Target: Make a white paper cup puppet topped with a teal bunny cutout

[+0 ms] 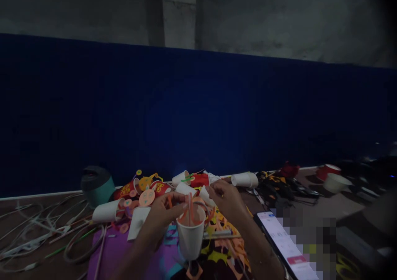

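Pinching strip (190, 210); left fingers (182, 208) nearly closed

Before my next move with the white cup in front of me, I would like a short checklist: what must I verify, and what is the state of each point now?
1. White cup upright, mouth up: ok.
2. Orange strips in the cup: ok, they rise above its rim.
3. Left hand at the cup: ok, its fingers are near the rim; their grip is unclear.
4. Right hand free: cannot tell, its fingers are curled and blurred.
5. Space around the cup uncluttered: not ok, paper scraps lie close.
6. Phone apart from the cup: ok, it lies beyond the right forearm.
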Action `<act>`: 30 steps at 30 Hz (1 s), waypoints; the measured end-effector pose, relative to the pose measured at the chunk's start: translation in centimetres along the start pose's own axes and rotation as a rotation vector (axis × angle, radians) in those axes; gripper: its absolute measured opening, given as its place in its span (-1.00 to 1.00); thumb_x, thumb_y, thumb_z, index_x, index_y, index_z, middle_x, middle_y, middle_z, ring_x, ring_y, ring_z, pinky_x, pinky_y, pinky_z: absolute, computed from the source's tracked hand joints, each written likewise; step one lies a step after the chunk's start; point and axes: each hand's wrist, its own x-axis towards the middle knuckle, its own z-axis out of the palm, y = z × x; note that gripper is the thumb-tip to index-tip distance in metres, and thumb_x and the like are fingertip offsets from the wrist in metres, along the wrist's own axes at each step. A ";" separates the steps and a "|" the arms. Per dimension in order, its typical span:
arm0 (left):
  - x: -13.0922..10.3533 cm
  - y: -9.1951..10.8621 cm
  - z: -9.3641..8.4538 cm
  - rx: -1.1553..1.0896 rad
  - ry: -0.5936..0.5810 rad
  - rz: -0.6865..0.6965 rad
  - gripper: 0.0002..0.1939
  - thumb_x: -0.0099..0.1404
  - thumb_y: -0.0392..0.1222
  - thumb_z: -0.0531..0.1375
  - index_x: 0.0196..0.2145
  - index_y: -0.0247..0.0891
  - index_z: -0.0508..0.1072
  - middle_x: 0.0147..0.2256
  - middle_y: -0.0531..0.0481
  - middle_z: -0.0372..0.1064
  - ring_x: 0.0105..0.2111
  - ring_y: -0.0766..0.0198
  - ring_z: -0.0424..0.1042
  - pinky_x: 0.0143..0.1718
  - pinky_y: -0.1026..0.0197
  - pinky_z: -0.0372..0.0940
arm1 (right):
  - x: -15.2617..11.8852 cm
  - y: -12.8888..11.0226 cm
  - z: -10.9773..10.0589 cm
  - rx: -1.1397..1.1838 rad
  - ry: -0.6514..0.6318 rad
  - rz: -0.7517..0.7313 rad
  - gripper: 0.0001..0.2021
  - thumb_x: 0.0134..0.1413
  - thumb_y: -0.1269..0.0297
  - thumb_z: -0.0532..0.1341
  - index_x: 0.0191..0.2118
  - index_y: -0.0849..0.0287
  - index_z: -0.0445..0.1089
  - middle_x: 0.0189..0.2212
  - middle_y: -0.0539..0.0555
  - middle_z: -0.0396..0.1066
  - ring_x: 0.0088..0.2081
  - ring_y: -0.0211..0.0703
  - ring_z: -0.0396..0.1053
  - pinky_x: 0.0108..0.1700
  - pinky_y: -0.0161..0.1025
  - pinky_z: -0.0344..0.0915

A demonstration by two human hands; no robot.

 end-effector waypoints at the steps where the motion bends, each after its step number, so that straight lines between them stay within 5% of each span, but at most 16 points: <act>1: 0.0 0.0 0.0 0.005 -0.002 0.001 -0.71 -0.07 -0.08 0.36 -0.40 -0.30 0.49 -0.46 -0.01 0.45 -0.47 0.27 0.39 -0.41 0.26 0.21 | 0.0 0.1 0.0 -0.029 0.011 0.005 -0.82 0.04 0.29 0.16 -0.53 0.16 0.38 -0.50 0.04 0.41 -0.45 -0.17 0.32 -0.39 -0.24 0.23; 5: 0.3 -0.2 -0.1 0.036 -0.061 -0.010 -0.72 -0.06 -0.08 0.36 -0.41 -0.29 0.48 -0.48 0.01 0.43 -0.50 0.30 0.35 -0.47 0.29 0.17 | -0.4 -1.0 0.1 0.109 -0.055 0.013 -0.84 0.06 0.31 0.15 -0.29 0.16 0.47 -0.36 0.07 0.48 -0.34 -0.13 0.39 -0.31 -0.22 0.28; 12: 0.7 -1.1 0.0 -0.106 -0.156 0.012 -0.62 -0.10 -0.17 0.36 -0.33 -0.24 0.34 -0.50 0.10 0.35 -0.55 0.38 0.30 -0.50 0.33 0.11 | -1.2 -2.7 1.1 0.577 -0.398 0.169 -0.81 0.08 0.30 0.16 -0.40 0.19 0.51 -0.44 0.03 0.49 -0.38 -0.22 0.39 -0.30 -0.29 0.29; 23: -0.1 0.4 0.2 -0.140 -0.218 -0.025 -0.72 -0.01 -0.08 0.37 -0.47 -0.31 0.39 -0.51 0.04 0.38 -0.51 0.36 0.30 -0.44 0.32 0.13 | -1.2 -2.3 1.1 0.824 -0.480 0.273 -0.87 -0.13 0.24 0.35 -0.42 0.16 0.52 -0.47 0.01 0.52 -0.41 -0.22 0.44 -0.27 -0.25 0.32; 30: -0.3 -0.5 0.3 -0.427 -0.388 -0.148 -0.76 0.11 -0.10 0.31 -0.49 -0.31 0.39 -0.56 0.07 0.33 -0.57 0.41 0.28 -0.51 0.37 0.11 | -1.3 -2.2 1.2 0.917 -0.538 0.344 -0.81 -0.25 0.23 0.42 -0.46 0.22 0.51 -0.50 0.00 0.47 -0.45 -0.29 0.37 -0.33 -0.33 0.26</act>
